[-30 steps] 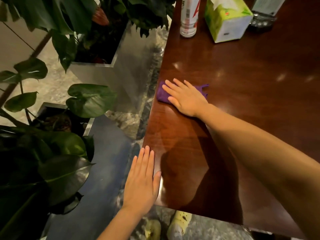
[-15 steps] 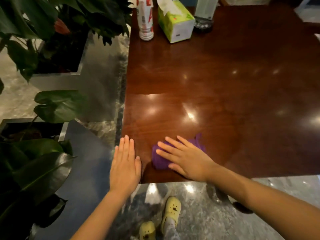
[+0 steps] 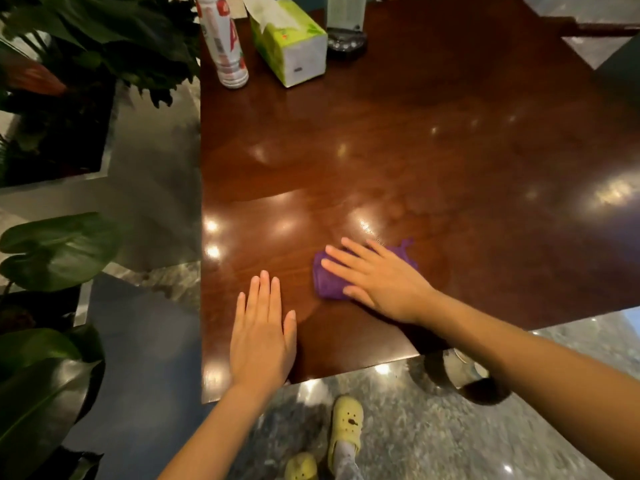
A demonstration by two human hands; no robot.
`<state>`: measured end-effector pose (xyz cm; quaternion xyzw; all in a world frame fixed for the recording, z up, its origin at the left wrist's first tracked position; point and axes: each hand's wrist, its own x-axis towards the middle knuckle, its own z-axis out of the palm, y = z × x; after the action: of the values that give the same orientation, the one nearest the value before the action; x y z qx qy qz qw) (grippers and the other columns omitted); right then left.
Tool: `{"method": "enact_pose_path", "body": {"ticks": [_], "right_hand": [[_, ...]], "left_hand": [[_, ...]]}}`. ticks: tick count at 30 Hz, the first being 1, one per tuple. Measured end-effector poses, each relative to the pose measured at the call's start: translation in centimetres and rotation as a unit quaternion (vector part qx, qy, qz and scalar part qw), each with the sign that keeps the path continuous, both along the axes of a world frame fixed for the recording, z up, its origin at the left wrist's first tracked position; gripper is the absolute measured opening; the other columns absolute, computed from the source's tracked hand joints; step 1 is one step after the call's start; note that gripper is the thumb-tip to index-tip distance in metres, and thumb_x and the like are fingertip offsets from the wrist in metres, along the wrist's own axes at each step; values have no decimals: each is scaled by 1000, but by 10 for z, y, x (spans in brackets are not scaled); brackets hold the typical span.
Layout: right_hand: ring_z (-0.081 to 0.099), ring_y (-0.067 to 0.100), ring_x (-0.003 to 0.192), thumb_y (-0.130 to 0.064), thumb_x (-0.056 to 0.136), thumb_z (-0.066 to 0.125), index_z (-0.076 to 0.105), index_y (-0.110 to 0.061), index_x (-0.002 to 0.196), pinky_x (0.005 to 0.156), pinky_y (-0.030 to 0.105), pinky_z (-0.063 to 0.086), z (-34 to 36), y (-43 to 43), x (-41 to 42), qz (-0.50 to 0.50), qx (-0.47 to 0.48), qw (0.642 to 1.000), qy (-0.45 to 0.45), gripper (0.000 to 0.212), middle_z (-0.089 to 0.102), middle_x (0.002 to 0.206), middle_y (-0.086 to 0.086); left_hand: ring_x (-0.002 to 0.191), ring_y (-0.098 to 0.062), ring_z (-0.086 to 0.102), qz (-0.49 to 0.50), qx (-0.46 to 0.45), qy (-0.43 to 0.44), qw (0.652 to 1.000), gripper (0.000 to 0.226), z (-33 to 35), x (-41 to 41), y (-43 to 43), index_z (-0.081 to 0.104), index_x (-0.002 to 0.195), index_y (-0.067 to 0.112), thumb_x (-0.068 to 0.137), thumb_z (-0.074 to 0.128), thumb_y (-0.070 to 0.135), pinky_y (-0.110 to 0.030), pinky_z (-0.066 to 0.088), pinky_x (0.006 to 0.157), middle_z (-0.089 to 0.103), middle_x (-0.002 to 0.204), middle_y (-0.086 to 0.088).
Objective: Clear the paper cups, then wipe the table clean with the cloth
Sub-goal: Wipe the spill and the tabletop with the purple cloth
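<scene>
A small purple cloth [image 3: 327, 285] lies on the glossy dark wooden table [image 3: 415, 150] near its front edge. My right hand [image 3: 377, 282] lies flat on the cloth with fingers spread, covering most of it. To its left, my left hand [image 3: 261, 337] rests palm down on the bare wood near the front left corner, holding nothing. No paper cups are in sight on the table top.
At the far left of the table stand a white and red bottle [image 3: 227, 46], a green tissue box [image 3: 294, 46] and a glass holder [image 3: 344, 32]. Large potted plants [image 3: 59, 251] crowd the left side. A dark round bin [image 3: 460, 375] sits on the floor under the front edge.
My right hand slid the cloth from the far left edge toward the front, then a little to the right. My left hand moved from the table's edge onto its top.
</scene>
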<state>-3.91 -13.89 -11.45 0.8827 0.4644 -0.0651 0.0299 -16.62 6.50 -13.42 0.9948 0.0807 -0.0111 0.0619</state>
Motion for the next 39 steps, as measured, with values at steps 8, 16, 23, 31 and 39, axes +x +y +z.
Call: {"method": "enact_pose_path", "body": {"ticks": [8,16,23,31,39], "right_hand": [[18,26,146,-42,98,22,19,-26,149,116,45,17,3,34,125,-90,10,996,2,53,18,158,0],[6,23,148,-41,101,18,8,-28,150,119,44,11,6,18,173,-134,7,991,10,52,7,160,-2],[12,26,147,-40,100,17,14,-25,150,118,45,14,9,-62,127,-208,13,978,11,52,14,159,1],[40,33,135,-40,92,26,37,-20,142,107,51,34,1,-35,-8,-333,50,941,11,55,41,149,5],[39,28,137,-42,94,28,35,-20,143,109,49,34,7,3,-87,-333,70,939,51,54,41,149,2]], "left_hand": [[143,-18,11,-42,-37,-9,998,59,7,12,-5,21,145,9,95,21,40,-30,2,116,20,154,-8],[142,-14,4,-61,-8,-1,998,58,2,67,-30,13,145,14,95,16,45,-34,4,117,17,154,-5],[143,-16,7,-75,-15,-11,997,60,0,65,-29,18,145,12,95,16,44,-32,1,115,19,154,-7],[143,-17,9,-76,-24,-13,997,62,0,65,-29,19,145,11,93,14,44,-36,6,117,19,154,-8],[138,-7,-15,-98,-112,54,987,55,10,71,-21,6,146,19,95,6,41,-32,-9,115,-2,157,-2]]}}
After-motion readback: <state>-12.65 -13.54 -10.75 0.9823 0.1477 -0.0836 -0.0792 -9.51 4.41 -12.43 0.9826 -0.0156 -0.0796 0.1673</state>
